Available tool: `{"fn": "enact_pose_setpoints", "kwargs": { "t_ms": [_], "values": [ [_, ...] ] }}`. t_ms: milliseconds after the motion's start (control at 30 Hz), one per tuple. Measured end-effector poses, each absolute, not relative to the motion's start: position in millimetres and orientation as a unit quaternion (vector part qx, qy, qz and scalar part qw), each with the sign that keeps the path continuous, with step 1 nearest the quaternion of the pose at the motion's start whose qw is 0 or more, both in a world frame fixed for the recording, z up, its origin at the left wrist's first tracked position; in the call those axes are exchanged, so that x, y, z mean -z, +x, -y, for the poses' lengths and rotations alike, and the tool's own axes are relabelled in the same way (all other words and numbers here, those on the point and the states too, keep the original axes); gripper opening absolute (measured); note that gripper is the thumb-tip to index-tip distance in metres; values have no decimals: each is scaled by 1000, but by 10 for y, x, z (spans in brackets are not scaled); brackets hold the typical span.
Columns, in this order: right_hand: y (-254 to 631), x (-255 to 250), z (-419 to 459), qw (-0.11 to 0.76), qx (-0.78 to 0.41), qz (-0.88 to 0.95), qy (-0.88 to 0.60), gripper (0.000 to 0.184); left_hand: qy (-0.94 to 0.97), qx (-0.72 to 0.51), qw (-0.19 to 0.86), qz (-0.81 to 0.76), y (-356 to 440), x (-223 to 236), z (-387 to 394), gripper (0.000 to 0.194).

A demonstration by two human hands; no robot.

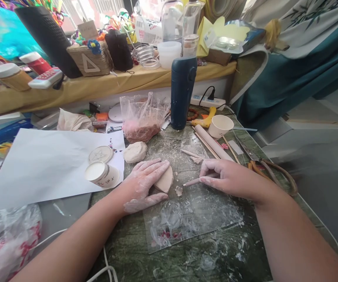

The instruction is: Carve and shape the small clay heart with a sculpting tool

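Under the spread fingers of my left hand [148, 180] lies a flat piece of pale clay [166, 181], its right part showing. That hand is dusted white and rests flat on the clay. My right hand [220, 176] is closed around a thin stick-like tool [193, 181], its tip pointing left toward a small clay scrap [179, 190]. The tool's tip is apart from the clay piece. Behind my left hand sits a rounded lump of pale clay [135, 152]. A powder-smeared clear sheet [192, 225] lies below both hands.
A blue bottle [182, 94] stands at the back beside a bagged reddish clay block [142, 127]. At right are a roller [213, 143], a paper cup [221, 126], a yellow glue gun [208, 117] and scissors [255, 156]. Another cup [101, 174] stands on white paper [51, 164] at left.
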State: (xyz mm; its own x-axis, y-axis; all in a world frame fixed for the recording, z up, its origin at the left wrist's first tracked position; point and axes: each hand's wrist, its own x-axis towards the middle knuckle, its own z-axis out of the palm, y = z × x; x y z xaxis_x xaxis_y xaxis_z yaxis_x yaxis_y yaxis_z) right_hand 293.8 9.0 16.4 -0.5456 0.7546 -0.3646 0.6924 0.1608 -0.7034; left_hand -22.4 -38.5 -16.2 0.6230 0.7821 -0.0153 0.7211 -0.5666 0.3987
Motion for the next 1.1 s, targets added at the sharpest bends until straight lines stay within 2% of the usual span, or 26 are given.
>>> {"fn": "enact_pose_setpoints", "kwargs": {
  "t_ms": [333,467,600,700,900,1100],
  "values": [
    [2953,-136,-113,-2,-414,791,-451,12,880,-76,189,-429,-221,165,388,91],
    [2986,-159,-96,15,-425,781,-457,11,878,-78,194,-430,-216,156,392,90],
    [3036,-148,-83,62,-458,734,-498,8,870,-89,206,-439,-225,156,396,92],
    [3035,-97,-93,131,-507,688,-504,12,867,-125,214,-432,-253,160,404,91],
    [2892,53,-145,285,-573,572,-513,34,863,-192,223,-410,-282,167,408,85],
    [2757,153,-185,371,-612,472,-514,50,859,-212,217,-413,-256,178,390,80]
  ]
}}
